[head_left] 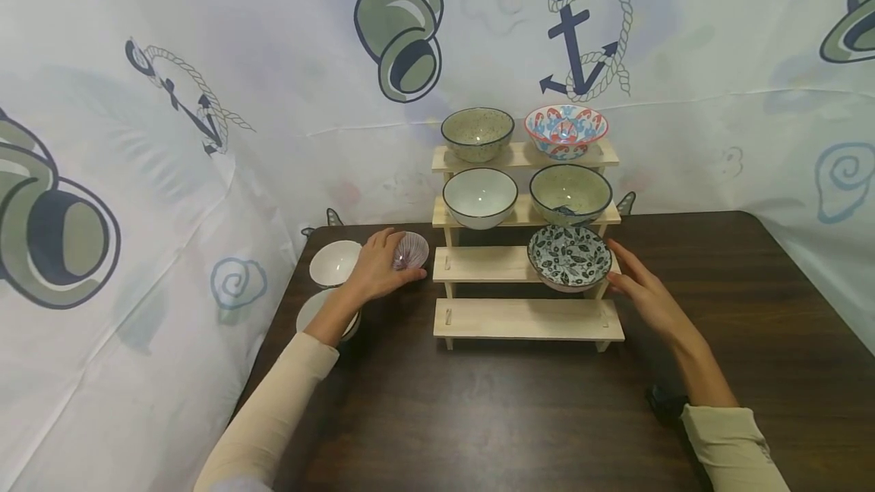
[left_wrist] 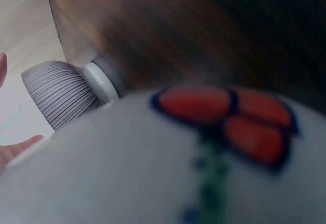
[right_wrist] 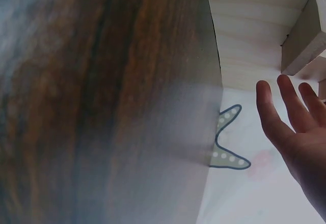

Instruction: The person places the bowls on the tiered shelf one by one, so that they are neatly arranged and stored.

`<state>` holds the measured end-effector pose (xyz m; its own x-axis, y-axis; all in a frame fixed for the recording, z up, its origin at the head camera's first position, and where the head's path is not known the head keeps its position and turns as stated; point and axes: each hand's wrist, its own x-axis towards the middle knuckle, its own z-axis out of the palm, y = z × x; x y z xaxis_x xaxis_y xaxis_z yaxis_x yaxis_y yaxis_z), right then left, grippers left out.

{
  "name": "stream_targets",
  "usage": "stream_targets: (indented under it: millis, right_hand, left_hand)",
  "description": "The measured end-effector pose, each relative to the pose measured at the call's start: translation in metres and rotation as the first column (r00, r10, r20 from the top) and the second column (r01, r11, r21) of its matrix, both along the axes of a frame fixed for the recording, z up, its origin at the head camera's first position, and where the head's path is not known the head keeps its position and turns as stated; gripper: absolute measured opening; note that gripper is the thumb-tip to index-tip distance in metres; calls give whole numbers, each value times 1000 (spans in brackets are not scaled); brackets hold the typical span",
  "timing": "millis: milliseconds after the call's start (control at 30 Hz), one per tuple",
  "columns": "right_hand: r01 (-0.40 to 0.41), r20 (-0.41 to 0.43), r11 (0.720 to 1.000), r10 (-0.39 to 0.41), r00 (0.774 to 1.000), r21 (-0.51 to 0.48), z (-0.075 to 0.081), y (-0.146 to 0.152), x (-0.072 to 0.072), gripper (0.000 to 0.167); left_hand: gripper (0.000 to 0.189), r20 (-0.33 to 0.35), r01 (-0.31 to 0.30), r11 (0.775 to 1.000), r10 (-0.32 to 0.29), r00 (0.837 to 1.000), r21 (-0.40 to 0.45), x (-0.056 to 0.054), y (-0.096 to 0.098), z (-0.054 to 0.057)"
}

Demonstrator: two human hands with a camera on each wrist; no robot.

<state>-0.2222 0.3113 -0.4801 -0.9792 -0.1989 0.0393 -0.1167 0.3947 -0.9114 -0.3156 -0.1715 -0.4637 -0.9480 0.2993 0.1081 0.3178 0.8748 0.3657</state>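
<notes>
My left hand (head_left: 379, 264) reaches around a small purple-striped bowl (head_left: 412, 250) on the table, thumb and fingers spread to either side. In the left wrist view this striped bowl (left_wrist: 66, 94) shows fine dark lines and a pale foot; a gap shows between it and the visible fingertips. At the right end of the stand's third tier from the top sits a black-and-white leaf-patterned bowl (head_left: 570, 257). My right hand (head_left: 645, 291) is beside it with fingers extended, close to its rim; whether they touch is unclear. In the right wrist view the right hand (right_wrist: 300, 127) has straightened fingers near the wooden stand.
The four-tier wooden stand (head_left: 526, 319) also bears a speckled bowl (head_left: 477, 135), a red-and-blue bowl (head_left: 566, 131), a white bowl (head_left: 481, 198) and a green bowl (head_left: 570, 194). Two white bowls, one farther back (head_left: 333, 263), one nearer (head_left: 313, 311), stand left on the dark table (head_left: 506, 416).
</notes>
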Motion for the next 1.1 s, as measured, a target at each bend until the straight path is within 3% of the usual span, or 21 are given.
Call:
stream_targets:
  millis: [433, 600, 1100]
  right_hand:
    - [0, -15, 1000, 0, 1000, -1, -2, -1, 1, 65]
    - [-6, -19, 1000, 6, 1000, -15, -1, 0, 0, 66]
    - [-13, -11, 1000, 13, 1000, -16, -1, 0, -1, 67]
  left_hand:
    - [106, 116, -28, 997, 36, 993, -68, -7, 2, -14]
    - [103, 138, -56, 997, 63, 988, -54, -9, 2, -16]
    - [101, 83, -90, 996, 89, 993, 17, -6, 6, -14]
